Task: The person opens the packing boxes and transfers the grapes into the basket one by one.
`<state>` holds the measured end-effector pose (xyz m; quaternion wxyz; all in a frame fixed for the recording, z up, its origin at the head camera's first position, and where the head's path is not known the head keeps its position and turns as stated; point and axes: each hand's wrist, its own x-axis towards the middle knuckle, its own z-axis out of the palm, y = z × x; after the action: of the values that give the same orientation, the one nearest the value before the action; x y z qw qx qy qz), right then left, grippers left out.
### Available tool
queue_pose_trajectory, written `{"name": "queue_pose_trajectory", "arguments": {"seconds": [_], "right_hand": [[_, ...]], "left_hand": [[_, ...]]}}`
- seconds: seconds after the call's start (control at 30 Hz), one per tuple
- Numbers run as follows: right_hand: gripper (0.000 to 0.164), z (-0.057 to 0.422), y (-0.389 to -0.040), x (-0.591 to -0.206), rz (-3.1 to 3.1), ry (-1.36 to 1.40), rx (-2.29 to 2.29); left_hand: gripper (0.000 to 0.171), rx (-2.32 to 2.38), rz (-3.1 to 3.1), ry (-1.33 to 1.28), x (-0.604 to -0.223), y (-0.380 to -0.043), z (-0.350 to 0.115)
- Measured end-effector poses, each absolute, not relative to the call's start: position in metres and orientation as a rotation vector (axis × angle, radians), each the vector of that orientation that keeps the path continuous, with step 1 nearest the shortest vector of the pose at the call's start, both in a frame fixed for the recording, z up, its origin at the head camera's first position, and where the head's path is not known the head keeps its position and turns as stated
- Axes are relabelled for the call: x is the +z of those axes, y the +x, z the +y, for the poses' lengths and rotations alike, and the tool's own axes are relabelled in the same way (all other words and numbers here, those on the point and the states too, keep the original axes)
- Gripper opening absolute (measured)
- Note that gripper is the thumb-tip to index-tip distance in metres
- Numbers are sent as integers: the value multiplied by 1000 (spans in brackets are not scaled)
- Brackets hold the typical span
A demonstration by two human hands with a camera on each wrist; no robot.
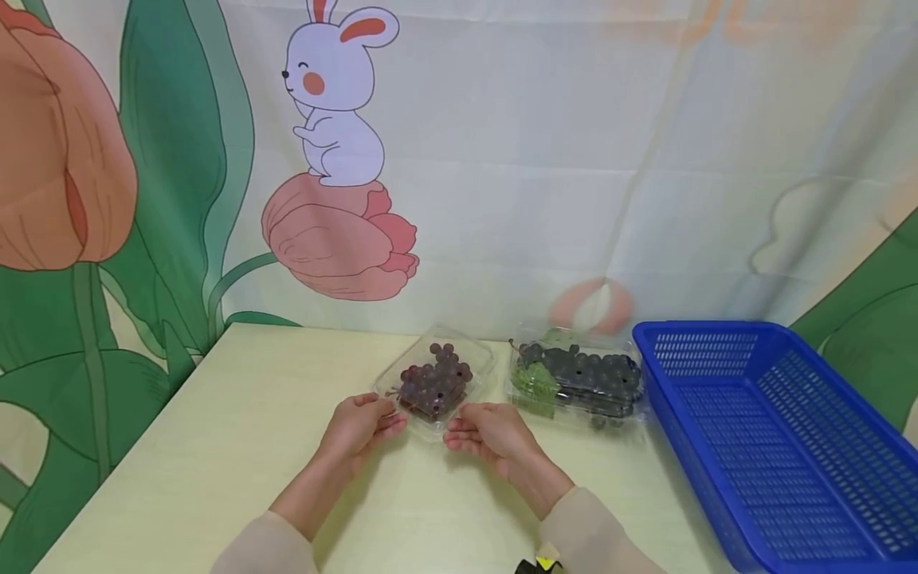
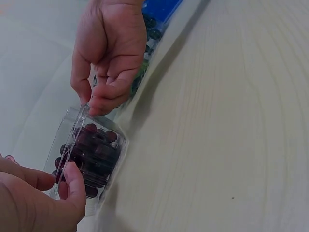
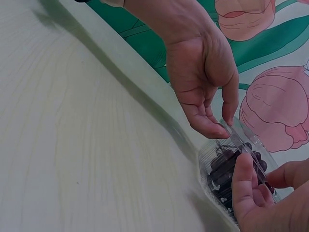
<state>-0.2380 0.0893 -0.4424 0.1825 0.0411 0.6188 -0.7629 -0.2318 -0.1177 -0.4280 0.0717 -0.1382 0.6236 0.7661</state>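
A clear plastic clamshell box (image 1: 479, 360) holding a bunch of dark red grapes (image 1: 433, 386) sits on the table, turned cornerwise. My left hand (image 1: 364, 426) pinches its near left edge between thumb and fingers. On the near right edge, my right hand (image 1: 495, 437) pinches the rim the same way. Both wrist views show the rim between thumb and fingertips, with the left hand (image 2: 46, 195) and right hand (image 2: 111, 58) on neighbouring sides. To the right stands another clear box of darker grapes (image 1: 584, 375) with a green patch at its left end; neither hand touches it.
A blue plastic basket (image 1: 681, 434) with mesh walls stands at the right of the pale wooden table (image 1: 237, 422), close beside the second grape box. Behind the table hangs a cloth (image 1: 488, 175) printed with a rabbit and tulips.
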Motion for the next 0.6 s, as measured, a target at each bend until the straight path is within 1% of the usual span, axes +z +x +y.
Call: {"name": "queue_pose_trajectory", "arguments": {"seconds": [0.17,0.27,0.37,0.6], "right_hand": [[23,91,-238,-443,1745,90,-2104],[20,92,-237,-443,1741,78,-2078],[19,92,-235,-442,1744,62,-2055],[16,88,-228,-441,1751,42,-2012]], "left_hand": [[25,2285,1875,-421,-429,-229,-114],[16,2278,1861,-416,-430,-225,-112],[15,2297,1813,-419,-429,-219,-111],[19,2327,1739,-415,-429,-206,-111]]}}
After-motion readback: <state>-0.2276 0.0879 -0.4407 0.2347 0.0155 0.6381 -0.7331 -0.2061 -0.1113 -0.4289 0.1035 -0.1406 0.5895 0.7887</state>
